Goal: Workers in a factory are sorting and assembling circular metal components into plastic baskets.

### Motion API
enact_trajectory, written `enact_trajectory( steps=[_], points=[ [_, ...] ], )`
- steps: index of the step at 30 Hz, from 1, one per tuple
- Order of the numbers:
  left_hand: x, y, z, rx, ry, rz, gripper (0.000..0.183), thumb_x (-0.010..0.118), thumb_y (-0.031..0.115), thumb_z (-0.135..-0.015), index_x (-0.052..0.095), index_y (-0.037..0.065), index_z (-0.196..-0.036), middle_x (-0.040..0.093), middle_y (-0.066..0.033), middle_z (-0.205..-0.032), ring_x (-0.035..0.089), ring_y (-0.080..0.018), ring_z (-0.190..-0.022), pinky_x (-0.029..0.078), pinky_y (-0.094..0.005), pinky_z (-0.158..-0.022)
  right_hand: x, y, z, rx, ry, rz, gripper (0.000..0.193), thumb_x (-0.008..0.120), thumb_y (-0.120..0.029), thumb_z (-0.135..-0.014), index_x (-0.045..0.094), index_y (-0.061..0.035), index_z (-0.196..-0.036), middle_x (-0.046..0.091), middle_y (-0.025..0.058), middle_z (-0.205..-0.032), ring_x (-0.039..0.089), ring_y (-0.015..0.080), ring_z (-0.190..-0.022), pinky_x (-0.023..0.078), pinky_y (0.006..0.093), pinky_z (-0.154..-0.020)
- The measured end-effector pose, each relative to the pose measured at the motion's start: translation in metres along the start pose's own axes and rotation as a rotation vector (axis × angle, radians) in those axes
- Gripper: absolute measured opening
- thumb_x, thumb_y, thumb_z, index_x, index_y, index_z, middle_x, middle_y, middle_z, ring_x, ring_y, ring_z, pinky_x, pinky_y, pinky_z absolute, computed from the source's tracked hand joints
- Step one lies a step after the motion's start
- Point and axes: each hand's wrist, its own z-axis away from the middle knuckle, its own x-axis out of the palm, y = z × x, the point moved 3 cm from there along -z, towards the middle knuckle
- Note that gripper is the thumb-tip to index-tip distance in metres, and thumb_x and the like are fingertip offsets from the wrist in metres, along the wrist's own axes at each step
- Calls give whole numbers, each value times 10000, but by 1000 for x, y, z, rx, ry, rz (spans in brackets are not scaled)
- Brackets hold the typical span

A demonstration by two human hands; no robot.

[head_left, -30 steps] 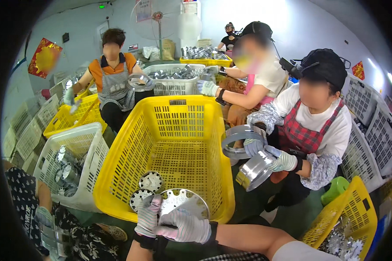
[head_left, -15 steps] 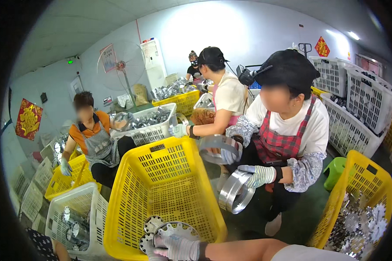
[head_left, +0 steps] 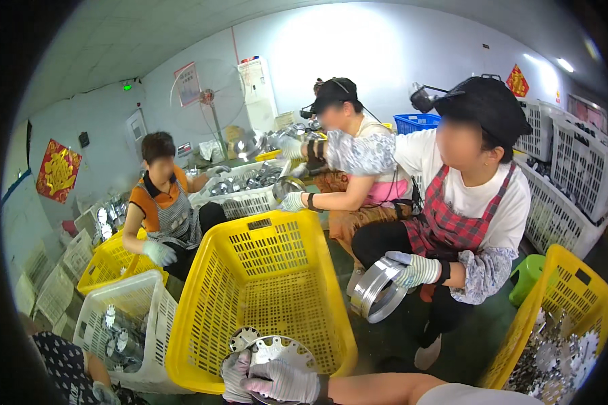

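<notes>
Low in the picture, over the near end of a large yellow plastic crate (head_left: 213, 297), I hold a shiny metal ring with a notched rim (head_left: 292, 349). My right hand (head_left: 282, 381), in a striped grey-white glove, is closed on its near edge. My left hand (head_left: 236, 378), also gloved, is closed at the left side of the same ring, against my right fingers; its lower part is cut off by the picture. A smaller metal disc with holes (head_left: 244, 337) shows just beyond my left fingers; what supports it is hidden.
At right, a person in a checked apron holds a silver metal ring (head_left: 378, 290). Other people sit farther back and left. A white crate (head_left: 162, 317) with metal parts stands left; a yellow crate (head_left: 567, 283) of toothed metal plates and a green stool (head_left: 528, 280) stand right.
My view has shifted slightly. My left hand has come up beside my right hand at the ring. The person at right has reached one arm away toward the back, and the ring in that hand has moved off.
</notes>
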Motion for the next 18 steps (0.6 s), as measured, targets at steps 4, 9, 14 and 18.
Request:
enact_trajectory(
  steps=[4,9,14,18],
  points=[
    [-5,-2,-1,163,59,-238,537,677,467,-840,637,-23,-1056,653,-80,-893,610,-199,-814,486,-326,-764,-20,-21,2,153,-171,-203,317,573,-366,-941,675,-73,-1002,653,122,-790,645,244,-755,493,341,-732],
    [33,8,0,-129,171,252,690,607,556,-878,545,-20,-1254,648,-123,-1118,635,-237,-956,518,-369,-863,-38,-26,-6,41,141,127,308,624,-346,-921,688,-47,-958,618,102,-681,596,170,-637,479,292,-636],
    [109,48,23,17,351,693,568,408,530,-980,496,79,-1314,592,-78,-1228,585,-246,-1109,497,-379,-941,-53,7,-28,300,517,-398,211,638,-240,-879,667,-35,-837,593,21,-678,564,122,-614,449,284,-586],
    [66,44,26,-107,435,636,424,459,395,-983,562,55,-1215,631,-92,-1140,618,-210,-1020,523,-367,-853,-29,20,-19,453,314,-690,218,630,-235,-909,684,-28,-953,605,-4,-768,562,82,-702,466,241,-663]
  ],
)
